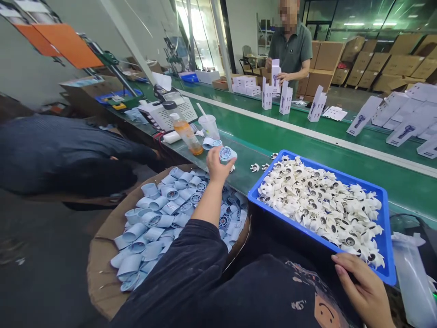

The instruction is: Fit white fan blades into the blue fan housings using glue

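My left hand (216,166) is stretched forward to the near edge of the green conveyor belt (307,132), closed around a light blue round fan housing (227,154). My right hand (363,284) rests low at the near rim of a blue tray (387,228) heaped with white fan blades (321,205); its fingers are curled and nothing shows in them. A cardboard box (102,278) below my left arm holds several more light blue housings (153,223). A few loose white blades (259,167) lie on the belt beside my left hand.
An orange drink bottle (187,134) and a plastic cup (209,126) stand on the belt edge. A person in a grey polo (292,48) handles white product boxes (285,98) across the belt. Another person (68,150) bends low at left. Cardboard cartons (385,59) are stacked behind.
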Demonstrator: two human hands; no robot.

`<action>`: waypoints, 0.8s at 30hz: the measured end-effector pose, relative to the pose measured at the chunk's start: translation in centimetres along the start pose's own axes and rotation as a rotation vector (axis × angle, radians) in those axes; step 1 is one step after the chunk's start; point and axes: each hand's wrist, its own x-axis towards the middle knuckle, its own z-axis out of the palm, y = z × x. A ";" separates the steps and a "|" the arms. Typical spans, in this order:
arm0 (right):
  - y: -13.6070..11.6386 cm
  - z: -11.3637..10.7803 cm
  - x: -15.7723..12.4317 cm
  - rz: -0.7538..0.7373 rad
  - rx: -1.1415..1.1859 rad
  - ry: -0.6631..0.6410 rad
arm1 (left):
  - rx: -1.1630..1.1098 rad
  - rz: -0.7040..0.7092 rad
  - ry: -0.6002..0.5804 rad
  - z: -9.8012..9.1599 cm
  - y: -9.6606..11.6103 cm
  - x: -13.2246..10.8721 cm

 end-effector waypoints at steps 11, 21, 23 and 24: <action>0.0 -1.1 -1.4 0.055 -0.054 0.025 | -0.499 -0.231 0.230 0.4 -1.2 -3.2; -0.1 -0.5 -0.4 0.056 -0.009 -0.006 | -1.228 -0.170 -0.192 -4.2 7.8 -9.6; -0.1 -0.4 -0.2 0.030 -0.006 -0.007 | -1.360 -0.136 -0.303 -4.6 10.1 -11.0; 0.1 -0.4 0.0 0.015 -0.008 -0.009 | -1.394 -0.127 -0.335 -4.5 11.0 -11.6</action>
